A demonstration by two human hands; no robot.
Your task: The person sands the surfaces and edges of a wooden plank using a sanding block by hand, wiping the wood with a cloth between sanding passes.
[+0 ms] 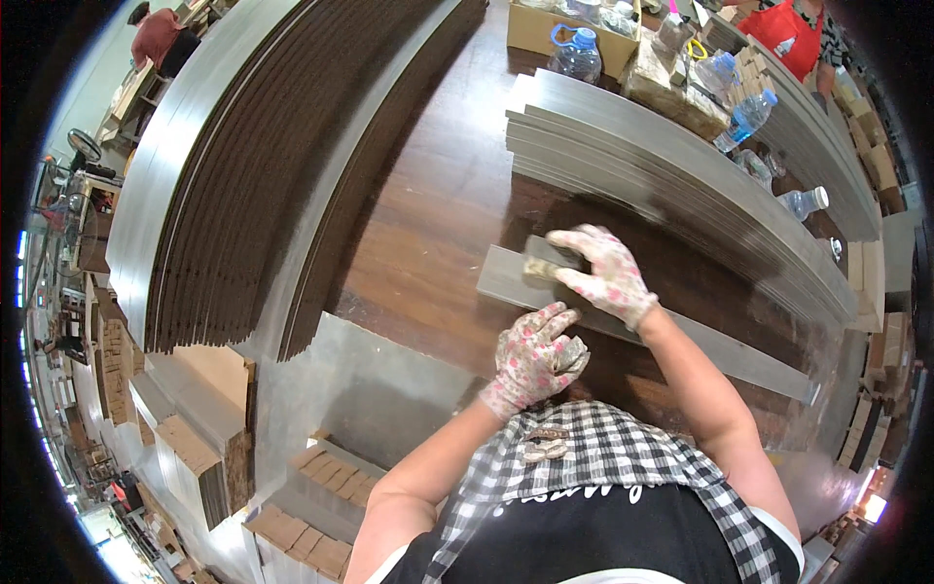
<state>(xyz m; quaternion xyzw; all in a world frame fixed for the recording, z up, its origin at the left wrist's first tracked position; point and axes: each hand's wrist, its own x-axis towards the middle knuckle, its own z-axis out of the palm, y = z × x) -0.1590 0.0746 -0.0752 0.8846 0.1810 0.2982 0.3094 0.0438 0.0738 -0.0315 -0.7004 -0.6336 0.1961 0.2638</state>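
Note:
A long flat grey metal strip [681,336] lies on the brown tabletop, slanting from the middle toward the lower right. Above its left end, my right hand [608,275], in a floral glove, has thumb and fingers around a small grey-and-yellowish block [542,261]. The block sits on or just over the strip; its material is unclear. My left hand [533,358], gloved alike, is at the strip's near edge. Its fingers are loosely bent with gaps between them, and no held thing shows. Whether they touch the strip is hard to tell.
Tall stacks of metal strips stand left [224,175] and beyond the strip [662,146]. Plastic bottles [749,117], a blue-capped jug [576,56] and a cardboard box [530,29] are at the back. A person in a red apron [786,37] is at the far right.

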